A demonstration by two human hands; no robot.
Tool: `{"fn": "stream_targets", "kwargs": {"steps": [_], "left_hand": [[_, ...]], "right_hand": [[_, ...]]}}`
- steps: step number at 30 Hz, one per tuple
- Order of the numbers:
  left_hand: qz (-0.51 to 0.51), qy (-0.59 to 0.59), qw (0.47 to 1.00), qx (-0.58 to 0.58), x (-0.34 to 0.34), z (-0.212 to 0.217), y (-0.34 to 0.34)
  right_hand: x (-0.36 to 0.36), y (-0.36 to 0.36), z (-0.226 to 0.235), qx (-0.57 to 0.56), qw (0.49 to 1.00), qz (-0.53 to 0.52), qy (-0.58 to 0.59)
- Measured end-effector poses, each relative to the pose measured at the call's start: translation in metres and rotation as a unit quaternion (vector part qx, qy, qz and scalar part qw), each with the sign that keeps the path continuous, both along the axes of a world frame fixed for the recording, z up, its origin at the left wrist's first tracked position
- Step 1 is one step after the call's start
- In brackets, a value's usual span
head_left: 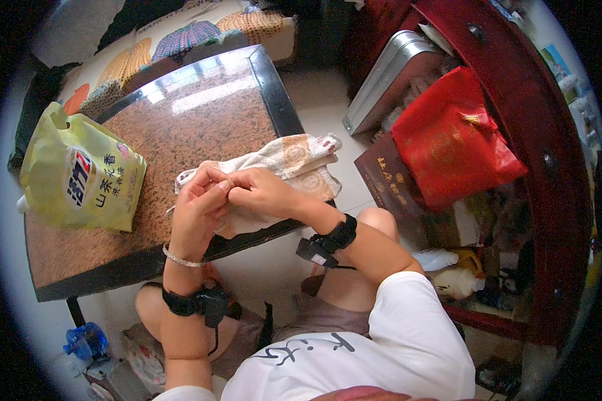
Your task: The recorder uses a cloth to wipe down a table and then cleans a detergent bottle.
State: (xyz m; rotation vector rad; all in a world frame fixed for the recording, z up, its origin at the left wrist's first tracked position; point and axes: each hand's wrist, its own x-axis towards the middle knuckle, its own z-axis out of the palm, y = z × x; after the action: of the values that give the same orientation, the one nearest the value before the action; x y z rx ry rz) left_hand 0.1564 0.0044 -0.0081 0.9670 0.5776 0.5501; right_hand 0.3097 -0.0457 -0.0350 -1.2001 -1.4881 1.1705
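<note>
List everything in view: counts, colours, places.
Speckled rectangular table: one, brown, black edges, centre left
Patterned cloth: one, cream and tan, on the table
Upright plastic pouch: one, yellow, table's left end
Shiny bag: one, red, right
Ridged metallic case: one, silver, upper right
Curved wooden furniture: one, dark red, far right
Plastic containers: at least two, white and cream, lower right
Translucent container: one, blue, lower left
Patterned covering: one, multicoloured, upper left
Strapped devices: two, black, forearms
Shirt: one, white, bottom
Left fingers, right fingers: one set each, bare, over cloth
</note>
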Motion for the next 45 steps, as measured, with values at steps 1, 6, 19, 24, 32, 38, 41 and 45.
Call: {"fn": "stream_targets", "kwargs": {"steps": [1,6,19,24,32,38,41,45], "left_hand": [[0.009,-0.001,1.000,0.003,-0.002,-0.005,0.001],[0.065,-0.001,0.998,-0.002,0.004,-0.004,-0.004],[0.062,0.038,0.995,0.074,0.001,0.005,-0.001],[0.060,0.062,0.991,0.103,-0.009,0.002,0.003],[0.007,0.189,0.947,0.258,-0.015,0.002,-0.001],[-0.020,0.168,0.949,0.265,-0.019,-0.006,0.000],[-0.005,0.177,0.945,0.275,-0.014,-0.006,-0.001],[-0.026,0.172,0.963,0.208,-0.012,-0.007,-0.003]], "right_hand": [[-0.003,0.001,-0.004,0.016,1.000,-0.001,-0.001],[-0.001,0.001,-0.001,0.015,1.000,-0.012,-0.007],[0.005,0.002,-0.001,-0.058,0.998,0.001,0.028],[0.000,0.001,0.013,-0.077,0.994,0.030,0.070],[0.001,0.003,0.005,-0.073,0.994,0.032,0.081],[0.001,0.005,0.006,-0.090,0.993,0.029,0.074],[-0.002,0.004,0.009,-0.075,0.995,0.036,0.054],[-0.003,0.003,0.001,-0.020,0.998,0.027,0.060]]}}
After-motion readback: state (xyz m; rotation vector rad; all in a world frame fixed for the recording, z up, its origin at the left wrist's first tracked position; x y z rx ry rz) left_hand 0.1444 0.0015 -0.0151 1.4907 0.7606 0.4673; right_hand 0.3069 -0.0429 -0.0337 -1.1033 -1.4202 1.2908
